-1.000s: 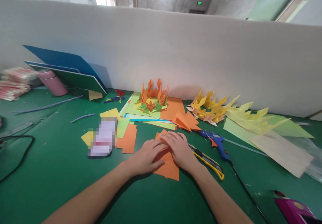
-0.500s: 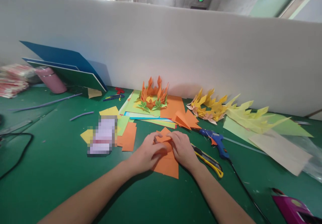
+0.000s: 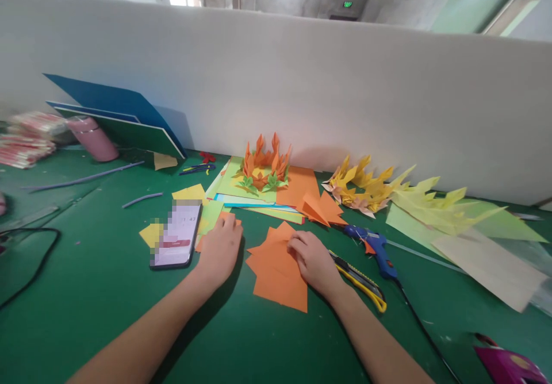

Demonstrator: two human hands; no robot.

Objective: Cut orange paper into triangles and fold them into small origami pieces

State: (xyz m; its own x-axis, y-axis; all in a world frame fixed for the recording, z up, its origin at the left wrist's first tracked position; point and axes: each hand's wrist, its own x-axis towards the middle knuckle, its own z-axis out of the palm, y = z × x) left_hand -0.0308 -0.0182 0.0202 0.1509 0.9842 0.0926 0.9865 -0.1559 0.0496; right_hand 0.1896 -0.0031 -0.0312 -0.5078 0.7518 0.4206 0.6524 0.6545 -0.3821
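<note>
One folded orange paper piece (image 3: 276,277) lies on the green table (image 3: 107,298), its right edge pressed under the bent fingers of the right hand (image 3: 314,260), nothing gripped, while the flat, relaxed left hand (image 3: 219,252) rests left of it beside one black-edged phone (image 3: 175,237).

matt orange paper (image 3: 276,277) on matt green worktop (image 3: 107,298); glossy phone (image 3: 175,241) screen; smooth blue plastic glue gun (image 3: 378,250).

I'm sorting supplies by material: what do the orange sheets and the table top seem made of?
Orange sheets: likely thin matte paper; crisp creases and flat layered edges. Table top: a matte green covering, maybe cutting mat or felt; no glare, unclear which.
</note>
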